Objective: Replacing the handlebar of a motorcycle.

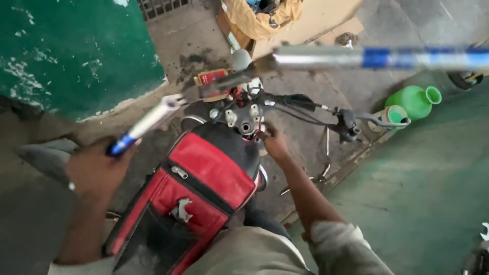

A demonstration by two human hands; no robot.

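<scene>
Two hands over the red tank [204, 178] | left of it: left hand [97, 170] fisted on a silver tube [147, 122] | ahead: right hand [275, 142], fingers together at the fork top [244, 119] | far right: green jug [415, 99].

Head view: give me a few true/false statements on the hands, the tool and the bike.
1. The left hand holds a silver rod with a blue grip. True.
2. The right hand rests on the green jug. False: it is at the motorcycle's steering head, and the green jug stands apart on the floor.
3. The tank cover is red and black with a zip. True.
4. The cardboard box sits on the motorcycle's seat. False: it is on the ground ahead of the bike.
5. The wall on the left is green. True.
</scene>
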